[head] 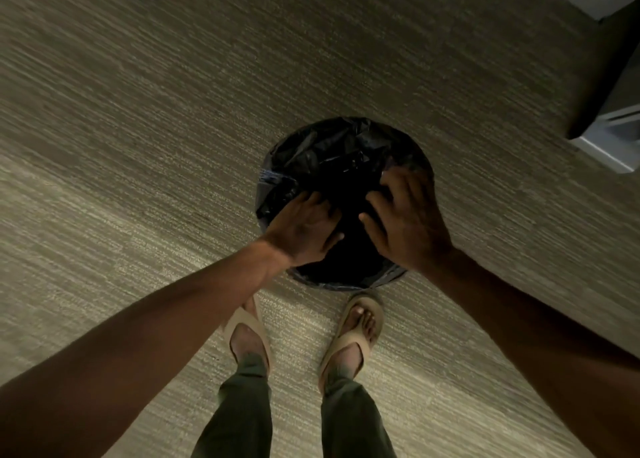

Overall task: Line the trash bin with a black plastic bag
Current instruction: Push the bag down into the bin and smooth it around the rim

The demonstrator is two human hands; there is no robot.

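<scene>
Black plastic covers the whole mouth of the round bin point(273, 211), which stands on the striped carpet point(138, 146) just in front of the person's sandals point(360, 329). The bag point(329, 156) lies crumpled over the rim and sags into the dark middle. The left hand point(304, 229) rests on the near-left rim, fingers spread flat on the plastic. The right hand point(405, 222) hovers at the right rim, fingers loosely curled and splayed, gripping nothing clearly.

Dim light falls across a grey-beige ribbed carpet floor point(173, 111), with pale grey furniture bases point(613, 139) at the right edge.
</scene>
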